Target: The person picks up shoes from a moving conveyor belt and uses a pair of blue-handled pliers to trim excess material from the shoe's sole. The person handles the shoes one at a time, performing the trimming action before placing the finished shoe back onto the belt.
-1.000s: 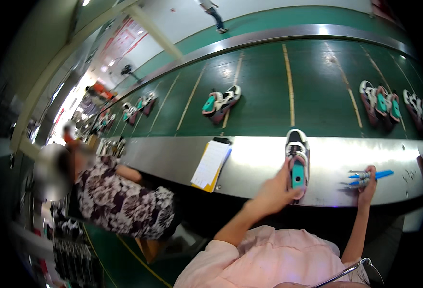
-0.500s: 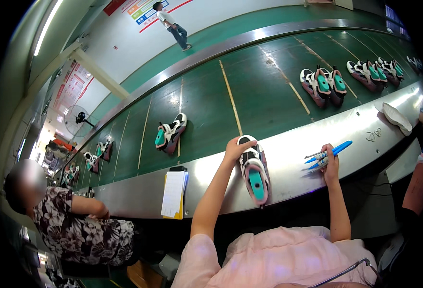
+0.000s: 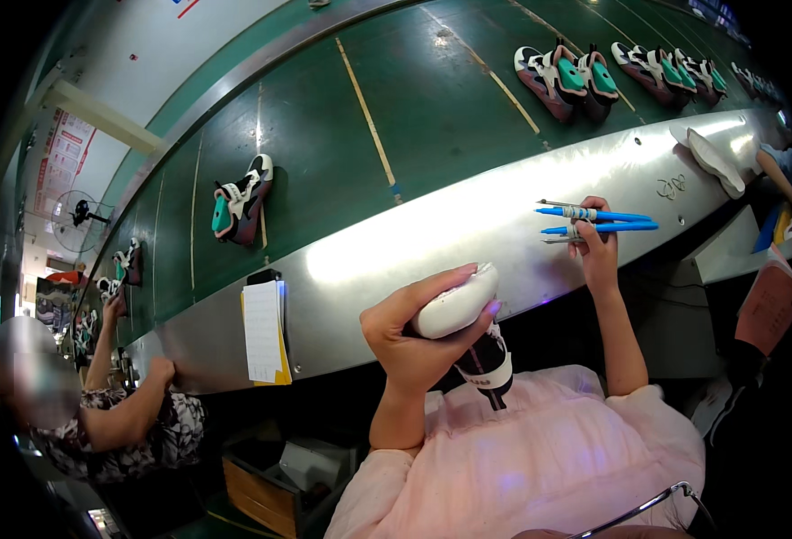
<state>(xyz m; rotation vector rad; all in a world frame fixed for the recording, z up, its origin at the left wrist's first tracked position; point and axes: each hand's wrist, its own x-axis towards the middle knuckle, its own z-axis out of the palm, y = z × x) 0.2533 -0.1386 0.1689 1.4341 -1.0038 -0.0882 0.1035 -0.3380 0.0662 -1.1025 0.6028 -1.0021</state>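
Observation:
A sneaker (image 3: 457, 307) with a white toe and a dark upper is in my left hand (image 3: 405, 346), raised off the metal edge in front of my chest. Its toe points up and away, and the dark part hangs down toward me. My fingers and thumb wrap around the toe end. Over the metal edge to the right, my right hand (image 3: 597, 247) is closed around a pair of blue pens (image 3: 625, 217). Thin silver rods lie alongside the pens, with pale wrapping around them. Part of the shoe is hidden behind my left hand.
A green conveyor belt (image 3: 324, 180) carries a single sneaker (image 3: 245, 202) at left and pairs of sneakers (image 3: 562, 83) at right. On the metal edge (image 3: 351, 278) lie a clipboard with paper (image 3: 264, 331) and a white insole-shaped piece (image 3: 713, 162). A co-worker (image 3: 136, 409) sits at left.
My left hand has lifted the sneaker from the metal edge toward me and tipped it toe-up. My right hand still holds the pens. The co-worker's arm now reaches to shoes on the belt.

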